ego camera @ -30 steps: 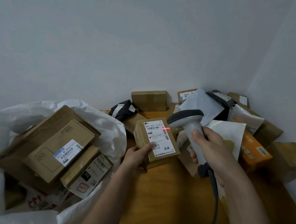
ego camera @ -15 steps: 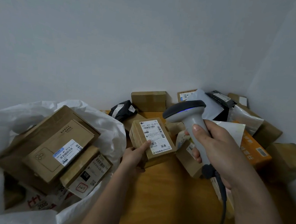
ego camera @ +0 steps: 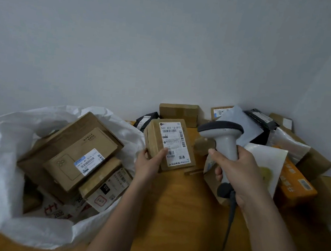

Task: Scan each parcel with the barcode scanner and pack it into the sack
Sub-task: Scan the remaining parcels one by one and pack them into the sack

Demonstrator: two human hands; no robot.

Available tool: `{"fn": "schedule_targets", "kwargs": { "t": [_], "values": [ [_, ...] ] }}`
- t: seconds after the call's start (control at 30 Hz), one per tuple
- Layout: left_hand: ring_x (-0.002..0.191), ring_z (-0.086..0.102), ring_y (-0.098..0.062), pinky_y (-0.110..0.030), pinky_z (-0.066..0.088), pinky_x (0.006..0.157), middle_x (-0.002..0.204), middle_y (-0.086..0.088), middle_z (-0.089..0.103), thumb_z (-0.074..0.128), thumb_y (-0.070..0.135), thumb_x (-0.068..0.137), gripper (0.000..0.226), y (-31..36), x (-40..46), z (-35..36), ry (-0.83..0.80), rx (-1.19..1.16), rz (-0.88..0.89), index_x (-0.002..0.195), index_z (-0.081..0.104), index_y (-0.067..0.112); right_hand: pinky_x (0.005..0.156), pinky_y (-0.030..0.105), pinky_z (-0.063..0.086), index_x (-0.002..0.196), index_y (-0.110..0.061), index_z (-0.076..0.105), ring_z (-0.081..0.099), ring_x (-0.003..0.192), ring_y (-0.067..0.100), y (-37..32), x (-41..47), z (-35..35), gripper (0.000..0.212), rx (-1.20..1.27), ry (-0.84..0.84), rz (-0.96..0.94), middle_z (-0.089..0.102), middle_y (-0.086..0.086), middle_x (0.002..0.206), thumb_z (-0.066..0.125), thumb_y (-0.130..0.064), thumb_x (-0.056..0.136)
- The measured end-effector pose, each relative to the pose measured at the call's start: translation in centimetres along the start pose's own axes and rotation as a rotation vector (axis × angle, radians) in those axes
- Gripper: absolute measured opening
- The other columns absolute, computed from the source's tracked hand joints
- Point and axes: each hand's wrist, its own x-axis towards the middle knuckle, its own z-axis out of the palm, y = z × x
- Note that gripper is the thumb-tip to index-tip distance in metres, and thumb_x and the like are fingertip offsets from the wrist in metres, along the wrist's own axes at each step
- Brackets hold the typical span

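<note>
My left hand (ego camera: 150,162) grips a small brown cardboard parcel (ego camera: 169,144) with a white shipping label, lifted off the wooden table (ego camera: 173,207) and tilted up beside the sack. My right hand (ego camera: 235,172) holds the grey barcode scanner (ego camera: 223,138) by its handle, its dark head pointing left towards the parcel; no red beam shows. The white woven sack (ego camera: 6,150) lies open at the left with several brown boxes and labelled parcels inside (ego camera: 80,157).
A heap of parcels fills the back right corner: a brown box (ego camera: 179,112), a black bag (ego camera: 146,120), grey and white mailers (ego camera: 239,122), an orange box (ego camera: 294,184). The scanner cable (ego camera: 230,222) trails down towards me. White walls close in behind and right.
The red scan line on the label has gone out. My left hand has lifted the parcel off the table and carried it left towards the sack. The scanner has risen slightly.
</note>
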Motion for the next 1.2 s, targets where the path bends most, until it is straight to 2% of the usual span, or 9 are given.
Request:
{"fn": "schedule_targets", "kwargs": {
  "t": [0.2, 0.37, 0.5, 0.6, 0.67, 0.73, 0.83, 1.03, 1.2],
  "values": [
    [0.087, 0.068, -0.007, -0.015, 0.054, 0.055, 0.119, 0.001, 0.063, 0.069, 0.032, 0.088, 0.065, 3.1, -3.0, -7.1, 0.286, 0.061, 0.277, 0.145, 0.038, 0.024, 0.051, 0.030, 0.050, 0.108, -0.010, 0.062, 0.057, 0.050, 0.011, 4.8, 1.4, 5.7, 0.031, 0.241, -0.133, 0.275, 0.064, 0.009, 0.080, 0.078, -0.009, 0.081],
    [0.109, 0.064, -0.021, -0.042, 0.059, 0.083, 0.132, -0.006, 0.054, 0.065, 0.038, 0.089, 0.065, 3.0, -3.8, -14.2, 0.490, 0.205, 0.314, 0.145, 0.036, 0.024, 0.054, 0.026, 0.052, 0.118, -0.021, 0.053, 0.063, 0.055, 0.010, 7.7, 0.8, 11.2, 0.043, 0.375, -0.268, 0.373, 0.070, 0.014, 0.101, 0.075, -0.006, 0.084],
    [0.144, 0.025, -0.031, -0.055, 0.028, 0.114, 0.159, -0.007, 0.015, 0.058, 0.023, 0.096, 0.073, 1.4, -3.1, -17.2, 0.629, 0.746, 0.364, 0.153, 0.017, 0.040, 0.065, 0.035, 0.057, 0.120, -0.026, 0.048, 0.068, 0.075, 0.020, 9.4, 0.0, 14.5, 0.053, 0.390, -0.356, 0.382, 0.070, 0.014, 0.108, 0.072, 0.001, 0.083],
    [0.151, -0.012, -0.023, -0.063, -0.006, 0.117, 0.164, 0.004, -0.003, 0.051, 0.006, 0.094, 0.074, 1.0, -1.6, -17.8, 0.517, 1.281, 0.483, 0.148, 0.026, 0.049, 0.074, 0.044, 0.060, 0.123, -0.037, 0.040, 0.067, 0.094, 0.026, 10.4, 0.1, 15.9, 0.066, 0.417, -0.351, 0.418, 0.068, 0.010, 0.110, 0.071, 0.004, 0.082],
    [0.150, -0.015, -0.024, -0.060, -0.013, 0.115, 0.165, 0.002, 0.002, 0.048, 0.017, 0.097, 0.058, 1.0, -0.3, -17.9, 0.430, 1.449, 0.520, 0.145, 0.035, 0.047, 0.067, 0.044, 0.061, 0.126, -0.045, 0.034, 0.064, 0.097, 0.025, 10.8, 0.9, 16.4, 0.074, 0.400, -0.322, 0.444, 0.063, 0.006, 0.110, 0.072, 0.001, 0.082],
    [0.150, -0.014, -0.025, -0.062, -0.013, 0.116, 0.165, 0.000, 0.006, 0.045, 0.047, 0.097, 0.051, 0.9, 0.7, -18.1, 0.398, 1.482, 0.534, 0.147, 0.033, 0.046, 0.074, 0.050, 0.059, 0.136, -0.045, 0.029, 0.060, 0.099, 0.027, 11.7, 1.6, 17.0, 0.082, 0.351, -0.264, 0.481, 0.057, 0.004, 0.112, 0.075, -0.004, 0.082],
    [0.149, -0.017, -0.027, -0.059, -0.019, 0.112, 0.165, -0.001, 0.003, 0.041, 0.078, 0.082, 0.077, 0.7, 1.9, -18.7, 0.380, 1.554, 0.548, 0.149, 0.024, 0.045, 0.091, 0.061, 0.051, 0.148, -0.037, 0.023, 0.056, 0.104, 0.037, 13.8, 2.3, 18.3, 0.091, 0.308, -0.172, 0.574, 0.053, 0.009, 0.113, 0.075, -0.006, 0.081],
    [0.149, -0.016, -0.026, -0.061, -0.015, 0.115, 0.164, 0.001, 0.004, 0.047, 0.080, 0.078, 0.078, 1.7, 3.8, -20.7, 0.313, 1.515, 0.552, 0.146, 0.027, 0.046, 0.060, 0.043, 0.054, 0.141, -0.029, 0.034, 0.060, 0.099, 0.038, 17.8, 1.9, 21.7, 0.076, 0.482, -0.060, 0.772, 0.056, 0.019, 0.117, 0.074, -0.003, 0.081],
    [0.150, -0.015, -0.025, -0.059, -0.017, 0.114, 0.163, 0.004, 0.004, 0.048, 0.081, 0.077, 0.077, 2.4, 4.6, -22.2, 0.267, 1.473, 0.557, 0.144, 0.029, 0.047, 0.069, 0.050, 0.058, 0.123, -0.018, 0.048, 0.071, 0.092, 0.038, 19.2, 0.9, 24.3, 0.048, 0.636, -0.111, 0.866, 0.068, 0.023, 0.106, 0.067, 0.000, 0.082]
  ]
}}
